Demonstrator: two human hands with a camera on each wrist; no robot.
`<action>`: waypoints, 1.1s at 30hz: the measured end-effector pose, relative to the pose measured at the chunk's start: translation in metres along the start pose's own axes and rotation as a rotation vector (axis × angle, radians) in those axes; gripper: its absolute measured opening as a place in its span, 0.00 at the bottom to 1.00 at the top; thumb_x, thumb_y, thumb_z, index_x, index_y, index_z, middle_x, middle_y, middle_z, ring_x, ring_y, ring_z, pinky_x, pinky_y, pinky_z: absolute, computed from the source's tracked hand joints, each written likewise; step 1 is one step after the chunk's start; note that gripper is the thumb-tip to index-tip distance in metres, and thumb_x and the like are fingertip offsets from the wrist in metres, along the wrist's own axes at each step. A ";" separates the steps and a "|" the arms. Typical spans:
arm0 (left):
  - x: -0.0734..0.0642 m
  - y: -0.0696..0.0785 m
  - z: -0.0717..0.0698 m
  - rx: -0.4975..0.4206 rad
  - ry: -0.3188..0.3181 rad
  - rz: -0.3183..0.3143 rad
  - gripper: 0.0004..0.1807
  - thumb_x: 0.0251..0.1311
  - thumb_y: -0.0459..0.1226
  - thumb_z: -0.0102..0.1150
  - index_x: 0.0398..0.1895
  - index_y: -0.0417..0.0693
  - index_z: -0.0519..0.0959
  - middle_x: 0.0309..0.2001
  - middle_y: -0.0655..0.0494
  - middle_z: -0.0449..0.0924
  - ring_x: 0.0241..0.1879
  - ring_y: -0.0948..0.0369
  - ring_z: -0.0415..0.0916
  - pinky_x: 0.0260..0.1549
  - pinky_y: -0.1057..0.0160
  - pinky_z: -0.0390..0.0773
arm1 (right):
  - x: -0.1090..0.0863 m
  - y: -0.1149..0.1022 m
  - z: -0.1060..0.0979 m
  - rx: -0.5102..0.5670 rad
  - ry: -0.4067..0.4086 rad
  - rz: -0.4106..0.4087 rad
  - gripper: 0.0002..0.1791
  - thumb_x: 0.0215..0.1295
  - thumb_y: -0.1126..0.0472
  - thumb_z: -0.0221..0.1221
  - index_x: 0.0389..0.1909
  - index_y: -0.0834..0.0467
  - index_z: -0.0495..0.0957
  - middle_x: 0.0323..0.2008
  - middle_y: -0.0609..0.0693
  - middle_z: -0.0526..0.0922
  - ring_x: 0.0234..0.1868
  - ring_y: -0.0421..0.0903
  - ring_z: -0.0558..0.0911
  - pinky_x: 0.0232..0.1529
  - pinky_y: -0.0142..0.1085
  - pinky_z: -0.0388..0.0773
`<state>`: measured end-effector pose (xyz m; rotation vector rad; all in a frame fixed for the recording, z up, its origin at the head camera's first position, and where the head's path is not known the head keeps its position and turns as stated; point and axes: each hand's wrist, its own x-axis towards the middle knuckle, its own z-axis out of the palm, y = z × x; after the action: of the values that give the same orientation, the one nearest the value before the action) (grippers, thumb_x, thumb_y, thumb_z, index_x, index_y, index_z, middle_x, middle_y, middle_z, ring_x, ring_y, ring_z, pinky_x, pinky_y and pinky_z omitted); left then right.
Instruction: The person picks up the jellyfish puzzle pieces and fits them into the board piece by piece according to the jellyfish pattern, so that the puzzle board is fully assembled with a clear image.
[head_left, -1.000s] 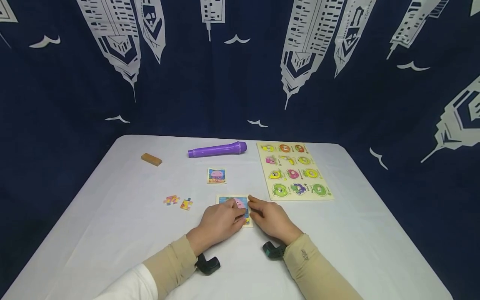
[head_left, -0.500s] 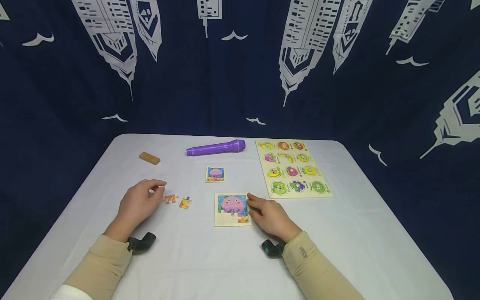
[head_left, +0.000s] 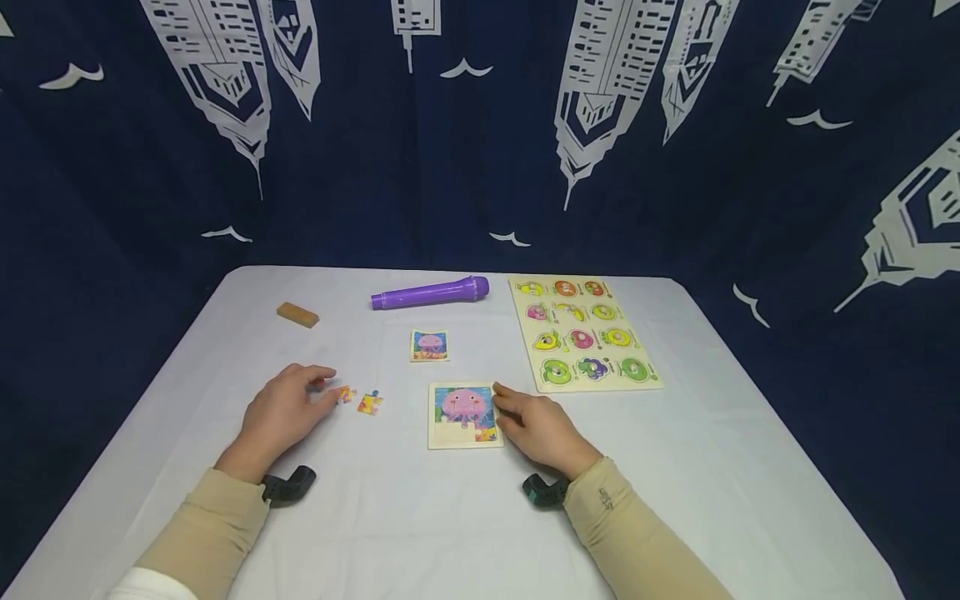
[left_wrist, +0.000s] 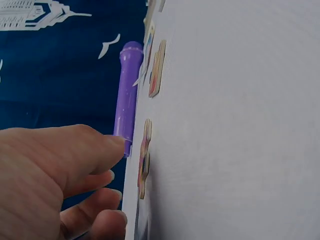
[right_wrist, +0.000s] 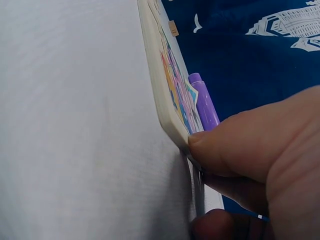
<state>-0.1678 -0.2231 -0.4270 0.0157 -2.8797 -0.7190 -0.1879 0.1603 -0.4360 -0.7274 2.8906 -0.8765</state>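
A small square jigsaw board [head_left: 448, 436] with a pink jellyfish picture lies in front of me; bare wood shows along its lower left part. My right hand [head_left: 544, 429] holds the board's right edge, and its thumb [right_wrist: 215, 152] presses that edge in the right wrist view. To the left, my left hand [head_left: 281, 414] reaches over the table with thumb and fingers apart. Its fingertips are right at a pink and orange jigsaw piece [head_left: 347, 394], partly hidden by them. A second, yellow jigsaw piece [head_left: 370, 403] lies just beside that one.
Behind the board lies a small jellyfish picture card [head_left: 429, 346]. Farther back are a purple toy microphone [head_left: 430, 294] and, at the left, a brown wooden block [head_left: 297, 314]. A fruit puzzle board [head_left: 592, 333] lies at the back right. A dark blue patterned curtain [head_left: 450, 167] hangs behind the table.
My left hand has left the jellyfish board and swung left to the loose pieces, its fingertips now at the nearer one. The right hand has stayed at the board's edge.
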 end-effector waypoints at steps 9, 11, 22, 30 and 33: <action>0.002 -0.004 0.006 0.001 -0.044 0.037 0.21 0.62 0.44 0.71 0.55 0.45 0.85 0.48 0.46 0.82 0.44 0.51 0.80 0.40 0.51 0.77 | 0.000 -0.002 0.000 0.002 0.000 0.010 0.23 0.72 0.60 0.63 0.65 0.59 0.78 0.72 0.49 0.73 0.72 0.51 0.73 0.70 0.49 0.70; 0.002 -0.004 0.006 -0.012 -0.047 0.038 0.20 0.61 0.44 0.71 0.53 0.45 0.85 0.46 0.47 0.82 0.40 0.53 0.78 0.37 0.53 0.76 | 0.000 -0.002 0.000 0.004 0.000 0.009 0.23 0.72 0.60 0.63 0.65 0.59 0.78 0.72 0.49 0.74 0.71 0.51 0.73 0.70 0.49 0.70; 0.003 -0.003 0.006 -0.087 -0.016 0.017 0.10 0.60 0.43 0.71 0.41 0.49 0.83 0.33 0.55 0.78 0.31 0.58 0.71 0.29 0.62 0.67 | -0.001 -0.002 0.002 0.003 -0.003 0.032 0.23 0.72 0.59 0.62 0.66 0.59 0.78 0.72 0.48 0.73 0.72 0.52 0.73 0.70 0.49 0.69; -0.001 0.009 0.004 -0.278 0.072 0.024 0.11 0.68 0.42 0.65 0.51 0.51 0.84 0.35 0.55 0.82 0.23 0.62 0.72 0.21 0.65 0.70 | -0.001 -0.002 0.000 -0.006 0.000 0.023 0.23 0.72 0.59 0.62 0.66 0.59 0.78 0.72 0.48 0.73 0.72 0.51 0.73 0.70 0.49 0.69; -0.004 0.018 0.007 -0.347 0.045 0.039 0.12 0.69 0.43 0.65 0.52 0.53 0.86 0.36 0.57 0.85 0.23 0.62 0.73 0.20 0.65 0.71 | -0.001 -0.002 0.000 -0.006 0.005 0.022 0.23 0.72 0.59 0.63 0.66 0.59 0.78 0.72 0.49 0.73 0.72 0.51 0.73 0.70 0.49 0.70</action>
<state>-0.1641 -0.2036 -0.4252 -0.0672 -2.6650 -1.1814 -0.1862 0.1595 -0.4352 -0.6941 2.9006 -0.8695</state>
